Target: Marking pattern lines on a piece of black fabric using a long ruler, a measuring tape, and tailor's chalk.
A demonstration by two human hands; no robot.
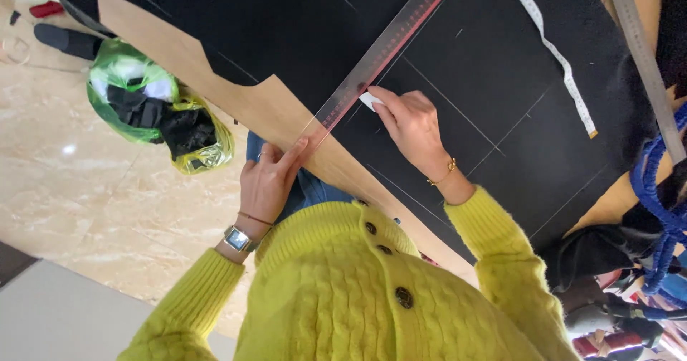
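Black cloth (pixel 300 17) covers most of the table (pixel 615 203), marked with thin pale lines. A long tan paper pattern (pixel 243 103) lies along the cloth's near-left edge, overhanging toward the marble floor (pixel 93 189). A clear ruler (pixel 383 53) with red markings lies diagonally on the cloth, its near end on the pattern. The left hand (pixel 268 182), fingers spread flat, presses down the ruler's near end and grips nothing. The right hand (pixel 409 121) is closed on a small white piece of chalk (pixel 370 101), its tip on the cloth just beside the ruler's edge. A white tape measure (pixel 554 53) lies on the cloth, far right. A green plastic bag (pixel 143 103) of dark scraps sits on the floor, left.
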